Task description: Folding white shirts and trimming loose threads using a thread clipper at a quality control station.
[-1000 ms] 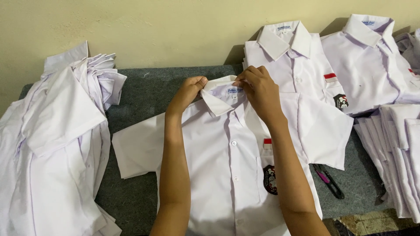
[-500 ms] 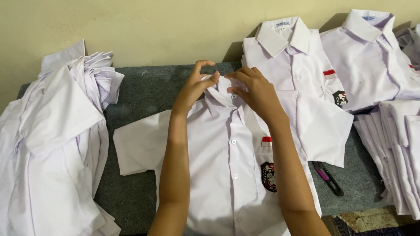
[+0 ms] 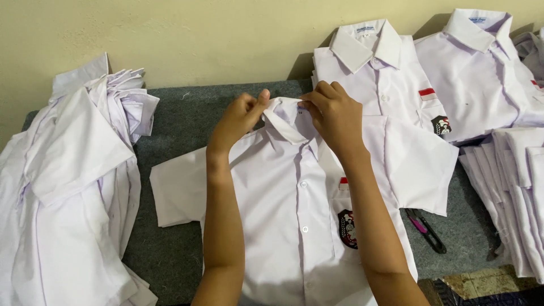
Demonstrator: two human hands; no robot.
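the left hand (image 3: 241, 116) and the right hand (image 3: 334, 113) are both pinched shut on the collar (image 3: 286, 116) of a white short-sleeved shirt (image 3: 283, 215), thumb and fingers of each closed on the collar's upper edge, one at either side of the neck opening. the shirt lies face up and buttoned on the grey felt-covered table (image 3: 187, 119), collar toward the wall, sleeves spread to both sides, with a small red-and-white patch (image 3: 343, 183) and a dark shield-shaped badge (image 3: 347, 228) on its chest pocket side. the step in hand looks like setting or straightening the collar on a shirt already laid flat; by my judgement the collar is not yet lying evenly, since its left point is lifted. a next move here would call for a light, even pull from both hands so the collar folds down symmetrically without dragging the shirt body out of line. just beyond the right hand a folded white shirt (image 3: 377, 79) rests on a stack, and another folded shirt (image 3: 481, 68) lies further right. a pile of white fabric pieces (image 3: 515, 192) sits at the right edge, and a loose heap of unfolded white shirts (image 3: 68, 187) fills the left. small thread snips with a pink handle (image 3: 425, 229) lie on the table beside the shirt's right sleeve.
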